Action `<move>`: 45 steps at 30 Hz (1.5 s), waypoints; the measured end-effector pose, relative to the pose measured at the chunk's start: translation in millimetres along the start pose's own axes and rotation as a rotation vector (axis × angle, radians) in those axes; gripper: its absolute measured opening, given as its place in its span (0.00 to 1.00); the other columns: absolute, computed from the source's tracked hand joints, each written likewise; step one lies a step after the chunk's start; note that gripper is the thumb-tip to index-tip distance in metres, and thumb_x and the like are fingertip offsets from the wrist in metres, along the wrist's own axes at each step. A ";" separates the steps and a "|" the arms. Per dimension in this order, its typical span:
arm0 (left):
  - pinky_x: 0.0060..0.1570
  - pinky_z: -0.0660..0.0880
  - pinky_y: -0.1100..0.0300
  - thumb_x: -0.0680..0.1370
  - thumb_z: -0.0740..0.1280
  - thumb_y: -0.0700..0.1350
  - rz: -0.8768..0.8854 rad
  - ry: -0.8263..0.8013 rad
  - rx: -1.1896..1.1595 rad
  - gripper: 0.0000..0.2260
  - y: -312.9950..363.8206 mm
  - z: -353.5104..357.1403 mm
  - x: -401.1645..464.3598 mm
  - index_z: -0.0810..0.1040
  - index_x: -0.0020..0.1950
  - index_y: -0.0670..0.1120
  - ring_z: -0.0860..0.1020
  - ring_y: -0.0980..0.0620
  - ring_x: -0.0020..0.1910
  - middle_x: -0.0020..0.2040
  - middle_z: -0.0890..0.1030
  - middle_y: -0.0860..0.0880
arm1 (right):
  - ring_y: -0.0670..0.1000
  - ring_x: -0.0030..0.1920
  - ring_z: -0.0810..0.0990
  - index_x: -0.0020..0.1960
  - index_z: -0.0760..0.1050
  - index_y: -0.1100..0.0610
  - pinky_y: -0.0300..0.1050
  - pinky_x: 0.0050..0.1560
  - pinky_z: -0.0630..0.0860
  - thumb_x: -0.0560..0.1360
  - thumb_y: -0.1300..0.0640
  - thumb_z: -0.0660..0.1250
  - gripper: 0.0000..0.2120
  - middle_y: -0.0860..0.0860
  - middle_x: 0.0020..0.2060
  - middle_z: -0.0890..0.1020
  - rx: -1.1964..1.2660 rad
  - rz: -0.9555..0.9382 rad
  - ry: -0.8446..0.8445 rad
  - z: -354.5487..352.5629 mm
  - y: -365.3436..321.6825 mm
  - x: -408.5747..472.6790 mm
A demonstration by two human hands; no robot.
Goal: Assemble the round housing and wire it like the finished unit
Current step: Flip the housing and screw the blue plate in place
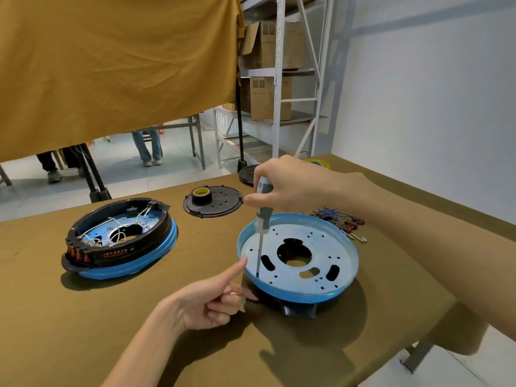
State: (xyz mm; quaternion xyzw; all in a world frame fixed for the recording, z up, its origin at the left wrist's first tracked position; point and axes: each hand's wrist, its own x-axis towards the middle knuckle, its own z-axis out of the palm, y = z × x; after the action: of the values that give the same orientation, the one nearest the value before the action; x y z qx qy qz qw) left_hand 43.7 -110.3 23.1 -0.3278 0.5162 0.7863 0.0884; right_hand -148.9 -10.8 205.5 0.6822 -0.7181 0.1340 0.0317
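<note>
A round housing (339,241) with a blue rim and a pale perforated plate lies on the table at centre right. My right hand (290,185) grips a grey screwdriver (263,216) upright, its tip in a hole near the plate's left edge. My left hand (212,298) is beside the housing's left rim, the index finger straight and touching the rim, the other fingers curled. The finished unit (120,241), with a black ring, white wires and red connectors, sits at the left.
A black round cover (223,205) with a roll of black tape (202,194) on it lies behind the housing. Blue wires and red-handled tools (339,219) lie at the right. Another black disc (247,174) is near the far edge. Shelving and people's legs stand beyond.
</note>
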 end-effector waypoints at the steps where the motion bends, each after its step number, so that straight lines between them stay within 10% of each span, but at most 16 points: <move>1: 0.24 0.59 0.64 0.65 0.76 0.69 0.003 0.014 0.003 0.44 -1.0 1.6 0.7 0.78 0.66 0.36 0.57 0.55 0.28 0.32 0.60 0.52 | 0.44 0.35 0.80 0.50 0.74 0.48 0.38 0.31 0.72 0.78 0.37 0.68 0.15 0.44 0.36 0.81 -0.005 0.002 -0.016 -0.3 -1.9 -0.5; 5: 0.25 0.57 0.64 0.66 0.73 0.70 0.023 0.083 0.001 0.43 -3.5 6.4 2.4 0.77 0.66 0.36 0.57 0.55 0.28 0.33 0.60 0.52 | 0.43 0.31 0.83 0.54 0.76 0.51 0.34 0.27 0.75 0.78 0.49 0.72 0.09 0.49 0.40 0.84 0.185 0.034 -0.179 -12.1 -7.5 -2.7; 12: 0.25 0.59 0.65 0.67 0.72 0.70 0.039 0.105 -0.002 0.43 -2.6 9.8 2.9 0.78 0.65 0.35 0.57 0.56 0.29 0.33 0.59 0.51 | 0.47 0.38 0.80 0.55 0.74 0.50 0.43 0.30 0.71 0.79 0.33 0.63 0.20 0.46 0.39 0.80 -0.149 0.025 -0.049 -4.5 -15.6 -5.9; 16: 0.27 0.60 0.64 0.68 0.71 0.71 0.056 0.100 -0.007 0.43 -5.2 9.8 5.2 0.78 0.65 0.35 0.57 0.55 0.30 0.34 0.59 0.51 | 0.43 0.30 0.82 0.61 0.67 0.49 0.37 0.26 0.76 0.79 0.47 0.70 0.16 0.49 0.42 0.82 0.115 0.038 -0.257 -16.1 -18.8 -14.2; 23: 0.26 0.61 0.64 0.63 0.74 0.72 0.077 0.104 0.041 0.45 -9.7 7.3 10.9 0.78 0.64 0.36 0.58 0.54 0.29 0.33 0.60 0.51 | 0.52 0.42 0.84 0.62 0.66 0.48 0.53 0.41 0.83 0.79 0.44 0.70 0.18 0.50 0.46 0.81 -0.030 0.020 -0.241 -14.0 -25.4 -16.8; 45: 0.26 0.61 0.63 0.63 0.74 0.71 0.035 0.116 0.028 0.43 -7.2 6.9 12.7 0.79 0.60 0.37 0.58 0.54 0.29 0.34 0.60 0.50 | 0.50 0.36 0.83 0.61 0.65 0.51 0.47 0.34 0.78 0.79 0.40 0.68 0.20 0.50 0.41 0.83 -0.014 -0.009 -0.194 -11.9 -14.9 -15.6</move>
State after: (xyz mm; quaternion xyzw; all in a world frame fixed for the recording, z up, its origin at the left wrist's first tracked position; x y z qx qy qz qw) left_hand 34.4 -103.5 11.7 -0.3626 0.5371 0.7600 0.0490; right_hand -134.8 6.7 215.6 0.6949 -0.7157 0.0623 -0.0327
